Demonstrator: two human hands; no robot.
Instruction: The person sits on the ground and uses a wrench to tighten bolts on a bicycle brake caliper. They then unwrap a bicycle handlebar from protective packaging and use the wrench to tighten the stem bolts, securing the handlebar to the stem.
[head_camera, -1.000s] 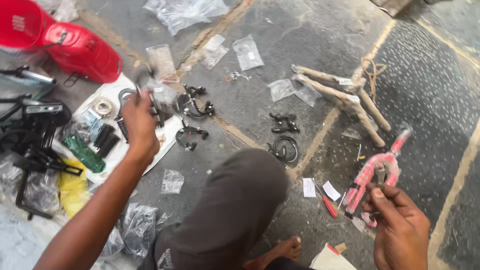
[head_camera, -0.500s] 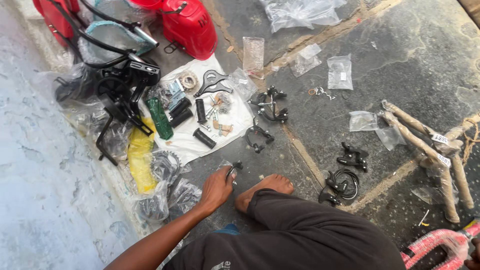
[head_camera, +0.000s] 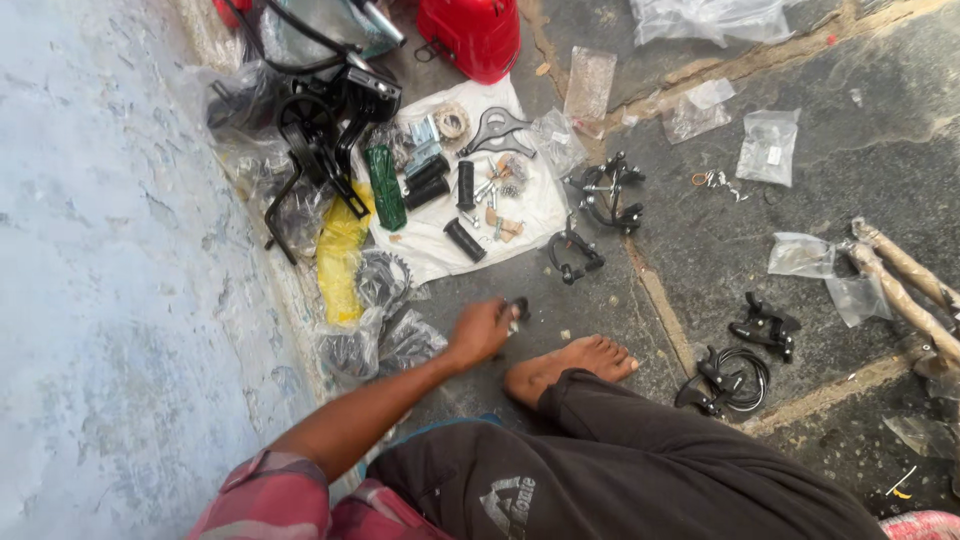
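- Small black part (head_camera: 517, 308) sits on the stone floor (head_camera: 800, 190), just beside the bare foot (head_camera: 570, 365); the left hand (head_camera: 482, 331) rests on it with its fingers (head_camera: 503, 312) closed narrowly around it. What kind of part it is cannot be told.
- Right hand is out of view.
- Beyond the hand, a black brake caliper (head_camera: 573, 252) lies near the edge of a white sheet (head_camera: 520, 205).
- On the sheet: black handlebar grips (head_camera: 464, 240), a green grip (head_camera: 384, 187), small hardware.
- Left of the sheet: yellow bag (head_camera: 342, 250), black metal frame parts (head_camera: 320, 150).
- Farthest: a red container (head_camera: 470, 35), clear plastic bags (head_camera: 770, 145).
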